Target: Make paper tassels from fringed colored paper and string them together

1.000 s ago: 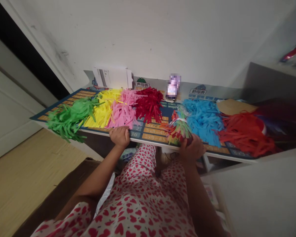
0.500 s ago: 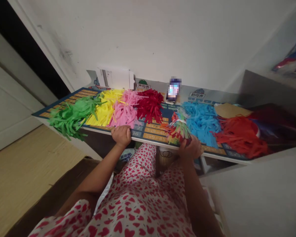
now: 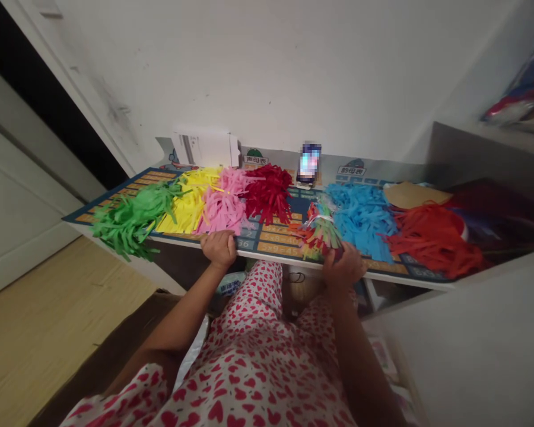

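At the table's front edge my left hand point(image 3: 219, 248) is closed, its curled fingers just below the pink fringed paper point(image 3: 225, 207); whether anything is inside the fist is hidden. My right hand point(image 3: 345, 265) closes on the lower end of a multicoloured bundle of fringed paper point(image 3: 319, 231), which has a white tie around its middle. Right of that bundle lies blue fringed paper point(image 3: 365, 216), then red-orange fringed paper point(image 3: 436, 240). To the left, green point(image 3: 133, 219), yellow point(image 3: 189, 198) and dark red fringed paper point(image 3: 269, 193) lie in a row with the pink.
A lit phone with a blurred screen point(image 3: 309, 165) stands against the wall behind the papers. A white box point(image 3: 204, 149) leans at the back left. The printed mat point(image 3: 278, 242) covers the narrow table. A grey panel point(image 3: 471, 157) rises at the right.
The view has shifted slightly. Both hands keep nearly the same places, and the papers lie as before.
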Demonstrator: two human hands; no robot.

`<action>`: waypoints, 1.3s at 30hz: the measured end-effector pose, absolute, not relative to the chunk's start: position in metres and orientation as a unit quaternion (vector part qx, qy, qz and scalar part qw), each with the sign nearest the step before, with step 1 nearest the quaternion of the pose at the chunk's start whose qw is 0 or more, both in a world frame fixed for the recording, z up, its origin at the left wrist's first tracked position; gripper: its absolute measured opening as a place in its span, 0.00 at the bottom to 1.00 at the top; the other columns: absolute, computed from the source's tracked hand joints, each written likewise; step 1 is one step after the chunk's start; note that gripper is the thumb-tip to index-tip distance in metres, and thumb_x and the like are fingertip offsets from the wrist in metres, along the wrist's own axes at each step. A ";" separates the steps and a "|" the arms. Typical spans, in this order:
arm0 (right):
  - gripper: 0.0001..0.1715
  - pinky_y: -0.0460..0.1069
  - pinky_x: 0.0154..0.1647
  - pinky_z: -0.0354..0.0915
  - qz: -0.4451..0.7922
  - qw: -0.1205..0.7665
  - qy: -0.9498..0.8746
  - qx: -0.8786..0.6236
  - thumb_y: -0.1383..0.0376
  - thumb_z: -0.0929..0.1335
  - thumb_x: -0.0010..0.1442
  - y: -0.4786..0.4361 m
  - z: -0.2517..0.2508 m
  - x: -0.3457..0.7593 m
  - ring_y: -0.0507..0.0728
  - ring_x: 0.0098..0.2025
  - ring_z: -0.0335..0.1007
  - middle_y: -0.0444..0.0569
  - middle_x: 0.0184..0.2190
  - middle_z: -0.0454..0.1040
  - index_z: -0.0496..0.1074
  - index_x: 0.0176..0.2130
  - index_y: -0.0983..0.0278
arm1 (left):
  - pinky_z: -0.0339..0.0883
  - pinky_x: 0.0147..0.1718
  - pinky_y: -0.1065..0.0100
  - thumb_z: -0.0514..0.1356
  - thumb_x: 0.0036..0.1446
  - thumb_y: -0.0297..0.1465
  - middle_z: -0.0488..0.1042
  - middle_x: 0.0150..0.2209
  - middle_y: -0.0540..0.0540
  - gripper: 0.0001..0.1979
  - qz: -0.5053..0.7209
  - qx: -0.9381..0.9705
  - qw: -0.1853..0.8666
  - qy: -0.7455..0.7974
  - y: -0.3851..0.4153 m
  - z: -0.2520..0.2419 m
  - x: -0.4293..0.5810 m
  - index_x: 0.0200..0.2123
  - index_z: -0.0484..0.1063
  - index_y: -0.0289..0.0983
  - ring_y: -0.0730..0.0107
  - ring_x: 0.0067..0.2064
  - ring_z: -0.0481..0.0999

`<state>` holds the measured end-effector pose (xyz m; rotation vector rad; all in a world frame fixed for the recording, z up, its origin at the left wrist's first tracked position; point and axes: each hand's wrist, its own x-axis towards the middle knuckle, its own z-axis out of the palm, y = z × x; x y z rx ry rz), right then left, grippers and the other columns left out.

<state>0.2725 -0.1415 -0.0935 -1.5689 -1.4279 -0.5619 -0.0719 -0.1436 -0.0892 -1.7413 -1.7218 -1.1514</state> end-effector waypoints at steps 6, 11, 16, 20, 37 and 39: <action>0.22 0.62 0.50 0.59 -0.220 0.459 -0.582 -0.635 0.58 0.60 0.64 -0.142 -0.094 0.273 0.68 0.50 0.68 0.64 0.46 0.73 0.66 0.52 0.69 | 0.51 0.45 0.52 0.49 0.61 0.35 0.80 0.37 0.41 0.15 -0.412 -0.627 0.220 -0.623 -0.143 -0.091 -0.072 0.36 0.76 0.39 0.53 0.40 0.74; 0.22 0.62 0.49 0.58 -0.222 0.465 -0.582 -0.629 0.58 0.60 0.64 -0.142 -0.095 0.273 0.68 0.49 0.69 0.63 0.47 0.73 0.67 0.51 0.69 | 0.51 0.45 0.52 0.49 0.62 0.35 0.81 0.38 0.41 0.16 -0.407 -0.626 0.221 -0.627 -0.143 -0.093 -0.072 0.37 0.76 0.39 0.54 0.40 0.75; 0.22 0.61 0.48 0.58 -0.227 0.467 -0.579 -0.629 0.57 0.60 0.64 -0.143 -0.094 0.272 0.68 0.49 0.69 0.62 0.47 0.74 0.68 0.51 0.69 | 0.52 0.45 0.52 0.49 0.62 0.35 0.80 0.37 0.41 0.16 -0.404 -0.625 0.212 -0.633 -0.144 -0.092 -0.071 0.36 0.76 0.39 0.55 0.40 0.75; 0.22 0.62 0.49 0.58 -0.223 0.464 -0.581 -0.631 0.57 0.60 0.64 -0.144 -0.094 0.273 0.68 0.49 0.69 0.63 0.47 0.73 0.67 0.51 0.69 | 0.51 0.46 0.51 0.48 0.62 0.36 0.80 0.37 0.41 0.16 -0.399 -0.625 0.204 -0.639 -0.144 -0.092 -0.070 0.37 0.76 0.39 0.54 0.41 0.74; 0.22 0.62 0.49 0.57 -0.207 0.459 -0.586 -0.635 0.58 0.60 0.63 -0.143 -0.093 0.275 0.68 0.50 0.68 0.63 0.46 0.73 0.67 0.50 0.69 | 0.51 0.45 0.52 0.48 0.62 0.35 0.80 0.37 0.41 0.17 -0.403 -0.626 0.216 -0.632 -0.144 -0.091 -0.069 0.36 0.76 0.39 0.54 0.40 0.74; 0.21 0.62 0.49 0.57 -0.210 0.461 -0.588 -0.631 0.58 0.60 0.63 -0.143 -0.094 0.275 0.69 0.50 0.68 0.63 0.46 0.73 0.67 0.50 0.69 | 0.52 0.45 0.52 0.48 0.62 0.35 0.80 0.36 0.41 0.16 -0.401 -0.626 0.220 -0.632 -0.145 -0.090 -0.069 0.36 0.76 0.39 0.55 0.40 0.74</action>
